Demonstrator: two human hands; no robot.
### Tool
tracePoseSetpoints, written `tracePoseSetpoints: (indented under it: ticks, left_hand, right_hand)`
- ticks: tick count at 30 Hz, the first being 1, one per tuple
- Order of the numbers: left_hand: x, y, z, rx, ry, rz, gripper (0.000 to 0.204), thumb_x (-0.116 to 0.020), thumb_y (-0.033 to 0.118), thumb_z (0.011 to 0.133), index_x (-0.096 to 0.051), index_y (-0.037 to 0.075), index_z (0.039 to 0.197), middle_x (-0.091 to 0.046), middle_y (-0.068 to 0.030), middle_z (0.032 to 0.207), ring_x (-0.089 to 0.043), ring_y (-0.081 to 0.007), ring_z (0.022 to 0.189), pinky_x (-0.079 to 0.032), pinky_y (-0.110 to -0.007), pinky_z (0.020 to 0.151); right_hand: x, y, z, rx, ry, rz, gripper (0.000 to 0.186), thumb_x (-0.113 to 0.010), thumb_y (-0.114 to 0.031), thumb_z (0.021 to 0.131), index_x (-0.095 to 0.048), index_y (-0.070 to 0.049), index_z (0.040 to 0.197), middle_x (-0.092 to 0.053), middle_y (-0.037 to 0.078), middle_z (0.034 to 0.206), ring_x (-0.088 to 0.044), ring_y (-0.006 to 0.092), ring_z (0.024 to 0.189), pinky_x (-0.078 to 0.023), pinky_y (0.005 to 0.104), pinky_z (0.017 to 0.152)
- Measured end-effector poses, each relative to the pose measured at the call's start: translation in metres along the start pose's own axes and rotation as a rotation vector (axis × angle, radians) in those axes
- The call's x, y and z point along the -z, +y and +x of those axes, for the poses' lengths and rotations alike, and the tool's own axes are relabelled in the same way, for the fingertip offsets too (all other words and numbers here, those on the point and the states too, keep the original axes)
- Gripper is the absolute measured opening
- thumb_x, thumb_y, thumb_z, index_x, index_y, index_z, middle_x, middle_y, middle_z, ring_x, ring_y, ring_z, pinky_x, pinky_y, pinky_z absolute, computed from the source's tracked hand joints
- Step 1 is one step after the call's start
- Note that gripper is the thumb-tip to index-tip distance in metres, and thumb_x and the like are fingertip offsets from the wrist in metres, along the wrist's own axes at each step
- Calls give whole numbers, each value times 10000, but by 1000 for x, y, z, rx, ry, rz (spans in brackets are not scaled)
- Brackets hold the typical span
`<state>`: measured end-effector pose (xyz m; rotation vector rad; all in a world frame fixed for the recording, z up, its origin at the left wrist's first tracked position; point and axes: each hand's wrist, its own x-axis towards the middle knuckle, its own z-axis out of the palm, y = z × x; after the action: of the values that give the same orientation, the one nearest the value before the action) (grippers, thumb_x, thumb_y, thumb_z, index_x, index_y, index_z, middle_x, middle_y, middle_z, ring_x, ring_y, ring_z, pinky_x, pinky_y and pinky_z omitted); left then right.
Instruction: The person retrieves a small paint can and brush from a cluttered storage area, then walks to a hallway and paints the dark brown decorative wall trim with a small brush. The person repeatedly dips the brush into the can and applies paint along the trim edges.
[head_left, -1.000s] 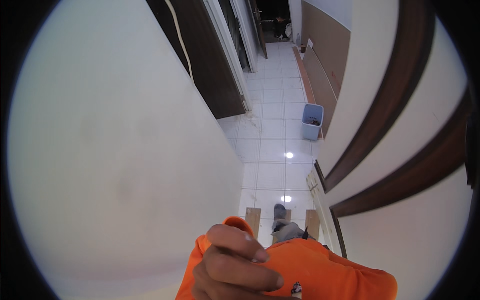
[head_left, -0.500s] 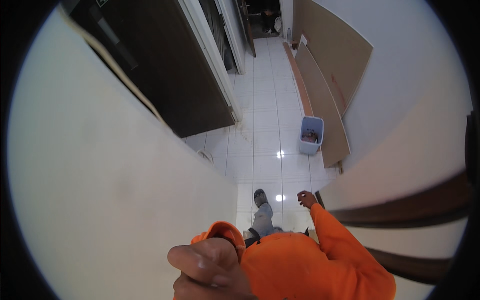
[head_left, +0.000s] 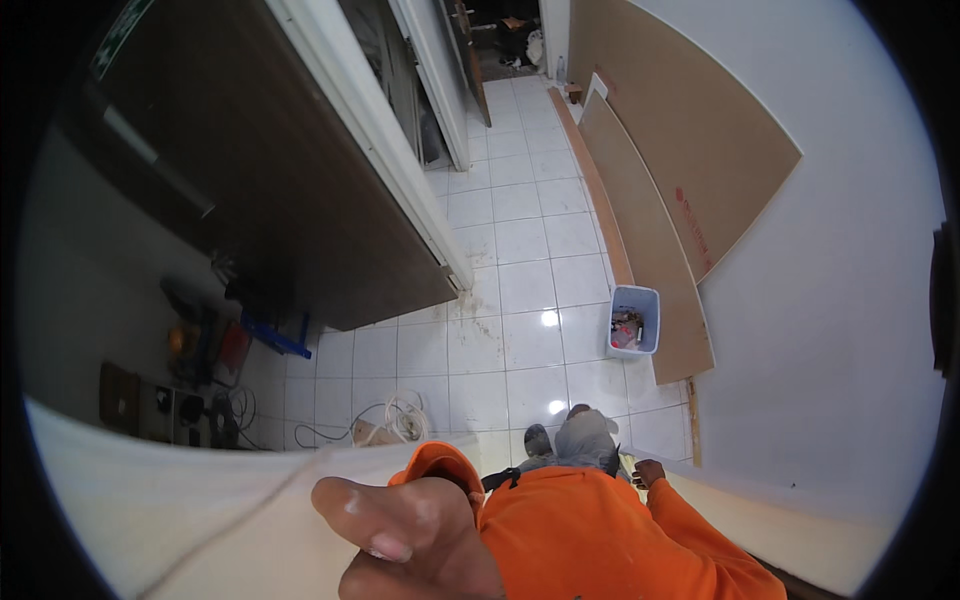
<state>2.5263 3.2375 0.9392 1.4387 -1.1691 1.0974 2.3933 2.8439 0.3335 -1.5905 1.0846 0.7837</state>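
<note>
Large and close at the lower edge, my left hand (head_left: 415, 535) is raised out of an orange sleeve (head_left: 440, 465). Its fingers are curled and pressed together; whatever may be inside them is hidden. My right hand (head_left: 648, 473) hangs low beside my right leg, at the end of the other orange sleeve. Its fingers are loosely bent and somewhat apart, with nothing seen in them. Between the hands are my orange top (head_left: 580, 530) and grey trousers (head_left: 585, 437). A cream wall surface (head_left: 250, 510) lies close to my left hand.
White floor tiles (head_left: 520, 280) stretch ahead. A light-blue bin (head_left: 648, 330) with rubbish stands at right, beside brown boards (head_left: 690, 150) leaning on the wall. At left are a dark door (head_left: 270, 180), loose cables (head_left: 405, 418), a blue stool (head_left: 275, 335) and tools (head_left: 195, 345).
I have moved forward; the left wall surface has dropped lower, and the cables, stool and tools have come into view. My right hand is now closer to my leg.
</note>
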Motion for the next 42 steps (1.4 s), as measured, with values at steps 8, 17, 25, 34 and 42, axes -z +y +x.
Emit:
tracePoseSetpoints:
  ticks: [8,17,25,34,42]
  left_hand:
    - [-30,-152,3,113,97,141,183,-695,228,911,-512,231,908,-618,258,777,-487,-33,857,-231,-379,1044]
    - [-17,-349,44,62,-59,83,175,-689,239,917,-515,236,937,-640,273,813,-482,-41,908,-224,-397,1042]
    - [-3,-479,44,209,-129,194,190,-720,227,886,-542,253,945,-618,305,831,-477,-26,936,-227,-386,1050]
    - [26,-650,37,271,89,293,203,-743,208,865,-559,277,915,-604,322,822,-468,-12,961,-214,-406,1077]
    - [61,-773,28,452,95,314,184,-711,185,888,-551,221,970,-624,234,858,-476,-96,1009,-202,-463,1117]
  right_hand:
    - [-55,-68,80,303,-69,-613,168,-678,-227,825,-690,-101,935,-738,83,924,-711,249,778,-565,387,663]
    - [-18,-283,230,877,-241,-1527,202,-755,-204,755,-708,-139,940,-746,51,947,-723,269,869,-569,408,748]
    - [-20,-580,231,378,-15,-105,232,-589,-250,961,-647,-66,1089,-695,113,854,-654,189,599,-539,331,520]
    - [-99,-682,283,230,-152,-51,179,-594,-192,959,-662,-82,1083,-704,115,842,-679,207,615,-540,344,516]
    - [-143,-724,307,646,-248,-590,302,-664,-241,884,-695,-47,1113,-739,130,962,-689,275,872,-530,419,808]
